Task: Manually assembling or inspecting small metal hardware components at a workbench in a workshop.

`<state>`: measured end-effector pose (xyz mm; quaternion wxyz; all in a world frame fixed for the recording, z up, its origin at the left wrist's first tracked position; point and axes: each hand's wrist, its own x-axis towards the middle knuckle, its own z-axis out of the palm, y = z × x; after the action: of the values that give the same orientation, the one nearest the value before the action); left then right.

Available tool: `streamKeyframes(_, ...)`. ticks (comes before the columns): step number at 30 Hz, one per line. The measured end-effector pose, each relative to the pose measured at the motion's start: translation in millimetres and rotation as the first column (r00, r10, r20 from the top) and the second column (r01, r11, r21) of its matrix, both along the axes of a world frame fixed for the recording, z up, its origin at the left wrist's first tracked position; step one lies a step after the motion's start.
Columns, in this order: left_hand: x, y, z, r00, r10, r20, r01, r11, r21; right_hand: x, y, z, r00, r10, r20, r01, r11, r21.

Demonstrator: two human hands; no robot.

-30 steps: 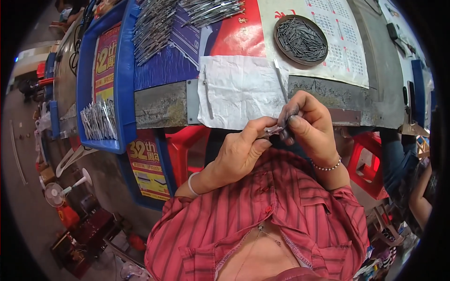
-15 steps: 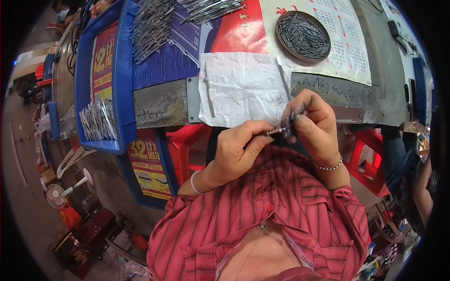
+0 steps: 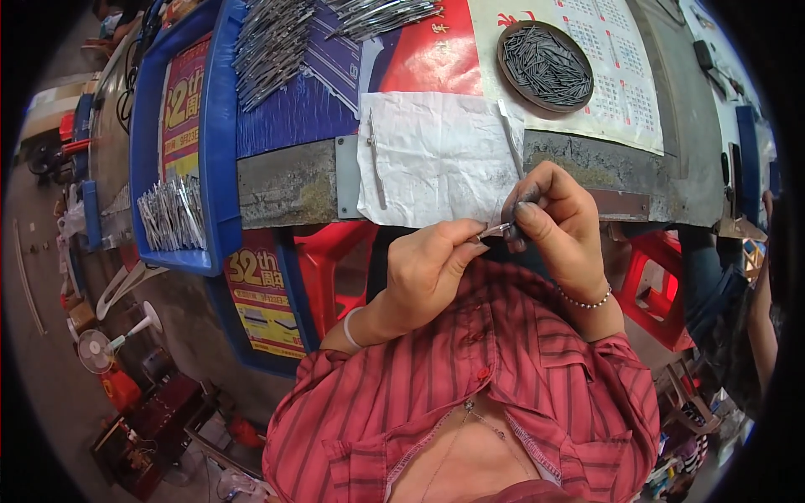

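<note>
Above my lap, at the table's near edge, both hands meet around a thin metal rod (image 3: 496,230). My left hand (image 3: 428,261) is closed, pinching the rod between thumb and forefinger. Closed as well, my right hand (image 3: 558,214) has its darkened fingertips at the rod's other end; whatever they pinch is hidden. Just beyond lies a creased white sheet (image 3: 440,159), with one slim metal rod (image 3: 376,168) along its left side and another (image 3: 510,138) along its right, close to my right hand. Farther back, a round brown dish (image 3: 579,102) holds many small dark pins (image 3: 543,63).
Piles of slim metal rods (image 3: 272,50) lie at the far left on printed sheets. A blue tray (image 3: 225,134) at the left holds more rods (image 3: 173,216). Below stand red stools (image 3: 335,264) and another blue tray (image 3: 220,306). A person's leg (image 3: 704,277) shows at right.
My right thumb has shifted slightly up and left, and the fingers have changed their grip at the rod's end. My left hand keeps its pinch, barely moved.
</note>
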<state>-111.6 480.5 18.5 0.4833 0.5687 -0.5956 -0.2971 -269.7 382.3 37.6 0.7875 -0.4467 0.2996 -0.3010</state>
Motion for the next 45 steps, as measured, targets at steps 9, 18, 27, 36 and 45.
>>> streamKeyframes(9, -2, 2, 8, 0.995, 0.092, -0.034, -0.090, 0.994, 0.055, 2, 3, -9, 0.999, 0.039, -0.018, -0.041, 0.994, -0.104)
streamKeyframes(18, -1, 4, 15, 0.970, 0.093, -0.224, -0.019, 0.949, 0.314, -3, 2, -20, 0.996, -0.028, 0.089, 0.023, 0.998, 0.053)
streamKeyframes(27, -11, -3, 11, 0.991, 0.086, 0.098, -0.092, 0.994, 0.060, -8, 4, -15, 0.999, -0.019, -0.049, 0.014, 0.995, -0.097)
streamKeyframes(36, 1, -8, 5, 0.407, 0.194, -0.893, 0.542, 0.735, 0.407, -11, -5, -20, 0.999, 0.051, 0.017, -0.052, 0.997, 0.053)
streamKeyframes(45, 5, -12, -7, -0.143, 0.403, -0.904, 0.739, 0.651, 0.173, -8, -7, -25, 0.999, -0.004, 0.048, -0.001, 0.995, 0.095)
